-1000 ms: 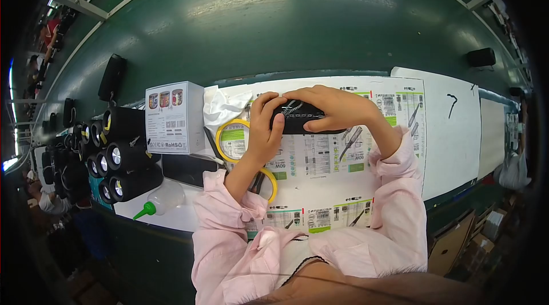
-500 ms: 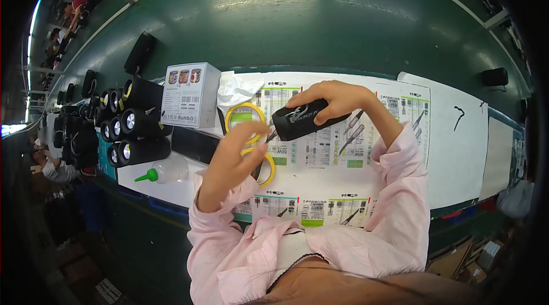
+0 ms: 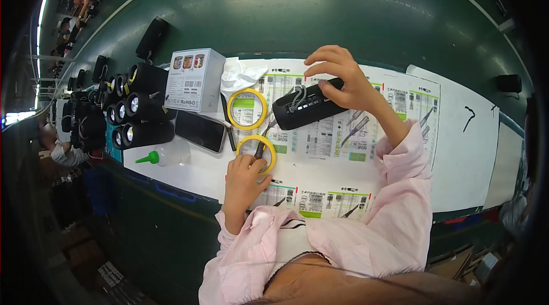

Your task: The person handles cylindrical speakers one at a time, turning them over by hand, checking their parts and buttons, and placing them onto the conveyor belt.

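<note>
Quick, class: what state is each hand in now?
Left hand: curled at the dark-handled tool; grip unclear.
Right hand: open, at the black speaker.

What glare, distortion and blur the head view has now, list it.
Head view: pale glare streaks the green surface; lights at the far left look washed out; wide-lens distortion bows straight edges, with black corners; the box looks fairly sharp, but the small print on the black speaker is unreadable.

Shirt [image 3: 354, 242]: pale pink, loose, creased
Sleeves [image 3: 400, 187]: same pink, pushed up in bunched folds
Inner top [image 3: 291, 246]: off-white, dark scalloped trim at the neckline
Left hand [image 3: 245, 182], right hand [image 3: 342, 83]: ungloved
</note>
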Available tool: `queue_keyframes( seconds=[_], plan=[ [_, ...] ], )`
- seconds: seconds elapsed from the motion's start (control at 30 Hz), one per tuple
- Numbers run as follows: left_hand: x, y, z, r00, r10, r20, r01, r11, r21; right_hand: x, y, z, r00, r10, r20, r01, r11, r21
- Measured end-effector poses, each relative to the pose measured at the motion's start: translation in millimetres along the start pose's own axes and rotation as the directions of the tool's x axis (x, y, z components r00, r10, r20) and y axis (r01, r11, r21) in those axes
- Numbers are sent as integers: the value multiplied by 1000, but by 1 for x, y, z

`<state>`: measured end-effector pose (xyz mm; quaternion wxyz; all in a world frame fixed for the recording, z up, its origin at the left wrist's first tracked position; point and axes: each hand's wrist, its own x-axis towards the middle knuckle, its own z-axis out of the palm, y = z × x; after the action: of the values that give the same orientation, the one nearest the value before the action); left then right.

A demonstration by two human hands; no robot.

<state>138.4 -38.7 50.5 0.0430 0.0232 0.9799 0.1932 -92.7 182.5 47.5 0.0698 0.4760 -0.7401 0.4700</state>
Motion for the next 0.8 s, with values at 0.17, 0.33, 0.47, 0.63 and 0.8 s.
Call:
queue_keyframes(
  seconds=[0.17, 0.33, 0.47, 0.63, 0.8],
  plan=[
    [2, -4, 2, 994, 38, -104, -53, 989, -140, -4, -16, -4, 996, -62, -70, 52, 990, -135],
    [11, 27, -2, 961, -53, -271, -77, 892, -446, -19, -70, 27, 986, -167, -29, 163, 980, -112],
    [17, 40, 16, 931, -161, -328, -75, 793, -604, -31, -102, 51, 989, -149, -3, 148, 985, -91],
    [29, 50, 18, 916, -121, -383, -171, 745, -644, -40, -92, 58, 961, -223, -162, 236, 970, 62],
    [29, 61, 20, 927, -77, -366, -172, 781, -601, -46, -89, 51, 959, -262, -105, 270, 960, 75]
  ],
)
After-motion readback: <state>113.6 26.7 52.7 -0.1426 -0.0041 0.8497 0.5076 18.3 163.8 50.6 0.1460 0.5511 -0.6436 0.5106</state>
